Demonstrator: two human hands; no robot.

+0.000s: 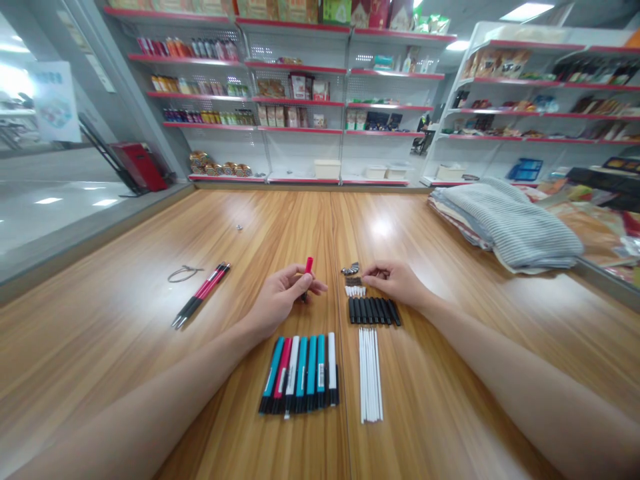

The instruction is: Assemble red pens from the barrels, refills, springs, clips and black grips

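Observation:
My left hand (287, 293) is closed around a red pen barrel (309, 265), which stands nearly upright between thumb and fingers. On the right, my right hand (393, 279) has its fingertips bent together beside small metal pen parts (351, 269) and dark springs (353, 281); whether anything is pinched there is hidden. Below the springs lie short white pieces (355, 291), a row of black grips (374, 311) and a bundle of white refills (370, 375). Blue, red and white pen barrels (311, 367) with black ends lie side by side nearer to me.
Two red-and-black pens (203, 295) and a looped grey cord (183, 273) lie at the left of the wooden table (125, 333). A tiny metal piece (239, 227) sits farther back. Folded striped cloth (510, 223) is piled at the right. Stocked shelves (295, 100) stand beyond.

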